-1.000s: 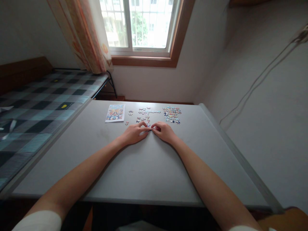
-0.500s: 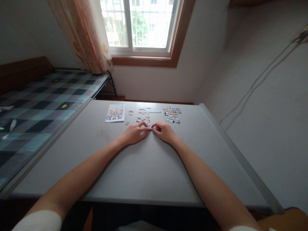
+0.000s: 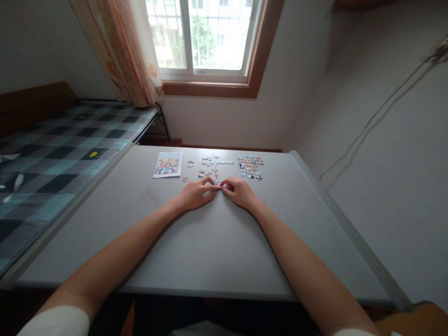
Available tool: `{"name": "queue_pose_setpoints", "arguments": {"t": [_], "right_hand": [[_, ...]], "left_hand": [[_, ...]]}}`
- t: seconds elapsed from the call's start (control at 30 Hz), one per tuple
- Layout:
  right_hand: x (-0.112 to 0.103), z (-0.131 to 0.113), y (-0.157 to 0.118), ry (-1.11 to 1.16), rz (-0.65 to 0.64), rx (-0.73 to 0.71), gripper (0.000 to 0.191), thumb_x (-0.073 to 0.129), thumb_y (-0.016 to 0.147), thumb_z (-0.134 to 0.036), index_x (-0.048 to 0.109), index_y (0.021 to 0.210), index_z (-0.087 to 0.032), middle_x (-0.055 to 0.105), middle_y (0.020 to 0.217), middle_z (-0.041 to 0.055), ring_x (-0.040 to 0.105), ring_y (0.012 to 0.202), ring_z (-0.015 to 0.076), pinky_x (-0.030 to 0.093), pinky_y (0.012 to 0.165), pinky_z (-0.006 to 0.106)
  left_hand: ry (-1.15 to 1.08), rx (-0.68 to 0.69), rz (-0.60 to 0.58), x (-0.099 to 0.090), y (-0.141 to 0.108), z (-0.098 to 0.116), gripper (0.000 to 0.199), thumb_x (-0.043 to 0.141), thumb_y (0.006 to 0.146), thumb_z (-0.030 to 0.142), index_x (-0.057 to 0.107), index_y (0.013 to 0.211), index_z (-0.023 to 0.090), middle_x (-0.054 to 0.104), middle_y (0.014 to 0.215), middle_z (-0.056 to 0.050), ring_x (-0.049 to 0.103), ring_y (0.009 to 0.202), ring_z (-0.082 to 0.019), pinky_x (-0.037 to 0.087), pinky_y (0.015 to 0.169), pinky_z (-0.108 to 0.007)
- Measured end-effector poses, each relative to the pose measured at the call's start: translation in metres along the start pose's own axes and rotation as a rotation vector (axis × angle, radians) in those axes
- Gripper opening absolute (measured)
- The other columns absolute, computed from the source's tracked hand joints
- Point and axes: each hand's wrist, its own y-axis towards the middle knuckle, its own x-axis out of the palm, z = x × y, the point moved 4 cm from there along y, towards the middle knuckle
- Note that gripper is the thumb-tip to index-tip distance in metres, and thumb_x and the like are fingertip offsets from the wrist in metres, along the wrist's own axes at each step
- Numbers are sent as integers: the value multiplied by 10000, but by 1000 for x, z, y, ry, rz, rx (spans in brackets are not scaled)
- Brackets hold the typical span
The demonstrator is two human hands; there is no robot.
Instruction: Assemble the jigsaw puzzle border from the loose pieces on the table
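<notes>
My left hand [image 3: 196,192] and my right hand [image 3: 239,191] meet fingertip to fingertip at the middle of the table. Between them is a small dark jigsaw puzzle piece [image 3: 219,188], pinched by both and mostly covered by the fingers. It lies at the near end of a joined strip of jigsaw pieces [image 3: 214,172]; whether it is locked in, I cannot tell. A joined row of pieces [image 3: 225,163] runs right from the strip's far end. To the right is a pile of loose pieces [image 3: 250,165]. A printed picture sheet [image 3: 168,164] lies to the left.
Small groups of pieces [image 3: 190,164] and a lone cluster [image 3: 185,178] lie between the sheet and the strip. The grey table [image 3: 196,256] has a raised rim on its right. A bed with a checked cover [image 3: 87,135] stands left, and a window [image 3: 206,37] is ahead.
</notes>
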Motion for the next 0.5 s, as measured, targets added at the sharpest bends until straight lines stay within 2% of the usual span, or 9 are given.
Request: {"name": "queue_pose_setpoints", "arguments": {"t": [0.5], "right_hand": [[0,0,0,-4,4,-1,126,578,814,-225,693,861,-213,527,686,-8,456,646,112,331,626,228]], "left_hand": [[3,8,11,1,0,-1,295,464,919,360,640,1154,339,586,1138,-10,624,749,-102,475,725,-245]]}}
